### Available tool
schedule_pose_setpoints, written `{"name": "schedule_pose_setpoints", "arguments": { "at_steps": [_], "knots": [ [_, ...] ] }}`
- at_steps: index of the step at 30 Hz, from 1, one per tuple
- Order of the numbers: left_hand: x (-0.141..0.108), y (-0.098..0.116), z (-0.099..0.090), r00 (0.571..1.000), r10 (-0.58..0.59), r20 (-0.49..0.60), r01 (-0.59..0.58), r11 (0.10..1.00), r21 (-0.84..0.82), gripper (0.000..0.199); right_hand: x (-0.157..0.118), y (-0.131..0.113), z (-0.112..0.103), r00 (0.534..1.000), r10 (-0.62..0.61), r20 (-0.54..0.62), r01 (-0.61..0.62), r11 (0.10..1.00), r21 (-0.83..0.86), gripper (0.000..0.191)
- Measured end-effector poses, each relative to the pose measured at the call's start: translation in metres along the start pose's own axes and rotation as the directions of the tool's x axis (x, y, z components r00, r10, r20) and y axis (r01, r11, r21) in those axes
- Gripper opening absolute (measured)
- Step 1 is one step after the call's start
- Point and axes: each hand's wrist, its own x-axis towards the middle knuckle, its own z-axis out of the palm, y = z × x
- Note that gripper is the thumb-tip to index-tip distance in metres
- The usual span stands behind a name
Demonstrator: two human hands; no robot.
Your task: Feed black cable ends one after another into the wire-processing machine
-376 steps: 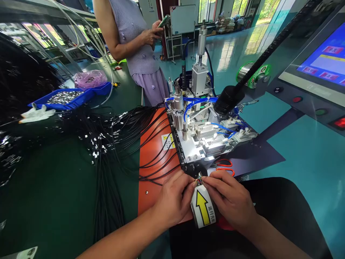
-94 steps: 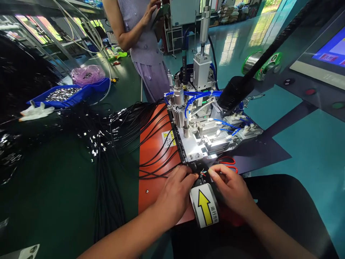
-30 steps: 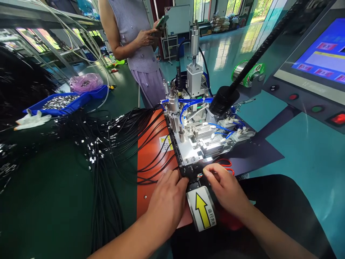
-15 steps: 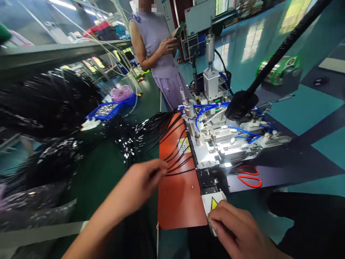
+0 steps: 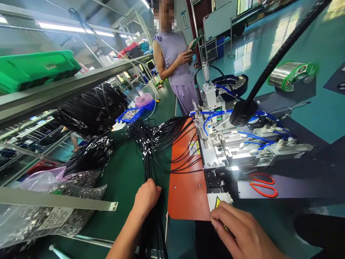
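My left hand (image 5: 147,196) is closed round a bundle of black cables (image 5: 147,167) that runs along the green table, with white-tipped ends above the hand. My right hand (image 5: 234,226) is pinched at the white block with a yellow warning label (image 5: 215,200); what its fingers hold, if anything, is hidden. Between the hands lies an orange-red plate (image 5: 185,201), crossed by several thin black cables leading into the metal machine (image 5: 215,144) with blue air tubes.
Red-handled scissors (image 5: 262,185) lie right of the machine, near a solder spool (image 5: 289,76). A black flexible arm (image 5: 280,54) hangs over the machine. Bags of metal parts (image 5: 81,205) and a metal bar (image 5: 81,202) are at left. A person (image 5: 175,54) stands beyond, holding a phone.
My left hand has moved from the cables over the orange-red plate down and left onto the cable bundle. My right hand stays by the white block. The view has shifted left.
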Motion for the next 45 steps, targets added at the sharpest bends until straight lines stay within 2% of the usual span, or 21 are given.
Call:
{"name": "schedule_pose_setpoints", "arguments": {
  "at_steps": [4, 7, 8, 11, 12, 14, 16, 19, 20, 22, 23, 25, 27, 29, 30, 32, 35, 38, 40, 42, 45],
  "knots": [
    [0.004, -0.001, -0.023, 1.0, -0.006, -0.017, 0.002, 0.974, -0.225, 0.011, 0.001, -0.003, -0.002, 1.0, 0.013, 0.027, -0.015, 0.996, 0.093, 0.02],
    [-0.002, 0.007, -0.034, 0.999, 0.025, -0.025, -0.033, 0.893, -0.448, 0.022, 0.004, -0.008, 0.002, 0.996, 0.059, 0.071, -0.075, 0.964, 0.254, 0.019],
    [-0.005, 0.012, -0.035, 0.999, 0.043, -0.026, -0.05, 0.857, -0.512, 0.028, 0.005, -0.01, 0.005, 0.994, 0.07, 0.087, -0.094, 0.944, 0.317, 0.026],
    [-0.019, 0.029, -0.033, 0.991, 0.131, 0.009, -0.09, 0.725, -0.683, 0.042, 0.011, -0.014, 0.013, 0.983, 0.096, 0.154, -0.16, 0.858, 0.487, 0.065],
    [-0.025, 0.035, -0.031, 0.982, 0.186, 0.044, -0.091, 0.658, -0.748, 0.043, 0.014, -0.016, 0.015, 0.978, 0.105, 0.181, -0.187, 0.824, 0.535, 0.072],
    [-0.036, 0.045, -0.027, 0.93, 0.347, 0.118, -0.086, 0.521, -0.849, 0.041, 0.017, -0.018, 0.015, 0.961, 0.154, 0.228, -0.266, 0.732, 0.627, 0.067],
    [-0.047, 0.054, -0.023, 0.865, 0.491, 0.107, -0.205, 0.539, -0.817, 0.033, 0.019, -0.019, 0.011, 0.936, 0.228, 0.267, -0.35, 0.562, 0.75, 0.047],
    [-0.059, 0.068, -0.017, 0.767, 0.641, -0.015, -0.543, 0.638, -0.547, 0.027, 0.016, -0.015, -0.002, 0.899, 0.321, 0.297, -0.381, 0.244, 0.892, 0.031],
    [-0.061, 0.073, -0.015, 0.734, 0.678, -0.047, -0.625, 0.647, -0.437, 0.027, 0.014, -0.012, -0.006, 0.894, 0.345, 0.287, -0.362, 0.178, 0.915, 0.032],
    [-0.063, 0.085, -0.012, 0.667, 0.738, -0.104, -0.739, 0.637, -0.221, 0.026, 0.011, -0.006, -0.015, 0.88, 0.407, 0.246, -0.324, 0.134, 0.936, 0.033],
    [-0.063, 0.09, -0.011, 0.624, 0.77, -0.132, -0.781, 0.609, -0.137, 0.026, 0.009, -0.003, -0.018, 0.866, 0.447, 0.224, -0.316, 0.144, 0.938, 0.031],
    [-0.061, 0.101, -0.012, 0.507, 0.846, -0.165, -0.862, 0.503, -0.07, 0.03, 0.008, 0.002, -0.021, 0.83, 0.527, 0.182, -0.325, 0.192, 0.926, 0.028],
    [-0.057, 0.108, -0.015, 0.395, 0.908, -0.137, -0.915, 0.376, -0.146, 0.034, 0.01, 0.006, -0.019, 0.8, 0.581, 0.147, -0.348, 0.25, 0.904, 0.027],
    [-0.052, 0.113, -0.018, 0.336, 0.937, -0.099, -0.915, 0.299, -0.272, 0.029, 0.013, 0.008, -0.015, 0.789, 0.602, 0.121, -0.351, 0.28, 0.893, 0.026],
    [-0.049, 0.114, -0.018, 0.334, 0.938, -0.096, -0.897, 0.285, -0.338, 0.022, 0.015, 0.009, -0.013, 0.786, 0.607, 0.114, -0.349, 0.284, 0.893, 0.025],
    [-0.043, 0.116, -0.013, 0.36, 0.925, -0.119, -0.845, 0.269, -0.462, 0.012, 0.019, 0.01, -0.01, 0.784, 0.612, 0.106, -0.342, 0.282, 0.897, 0.025],
    [-0.037, 0.115, 0.003, 0.409, 0.89, -0.204, -0.798, 0.24, -0.552, 0.018, 0.019, 0.013, -0.009, 0.759, 0.647, 0.068, -0.354, 0.323, 0.878, 0.026],
    [-0.035, 0.112, 0.02, 0.448, 0.849, -0.282, -0.806, 0.246, -0.538, 0.02, 0.011, 0.019, -0.01, 0.71, 0.694, -0.115, -0.397, 0.53, 0.75, 0.033],
    [-0.034, 0.109, 0.029, 0.475, 0.827, -0.302, -0.811, 0.279, -0.514, 0.018, 0.004, 0.023, -0.012, 0.704, 0.665, -0.251, -0.437, 0.684, 0.584, 0.036],
    [-0.034, 0.107, 0.035, 0.49, 0.82, -0.297, -0.809, 0.301, -0.504, 0.018, -0.001, 0.024, -0.015, 0.729, 0.604, -0.322, -0.463, 0.782, 0.417, 0.035],
    [-0.032, 0.106, 0.041, 0.488, 0.824, -0.288, -0.801, 0.293, -0.522, 0.018, -0.003, 0.023, -0.018, 0.779, 0.513, -0.361, -0.458, 0.858, 0.233, 0.034]
  ]
}}
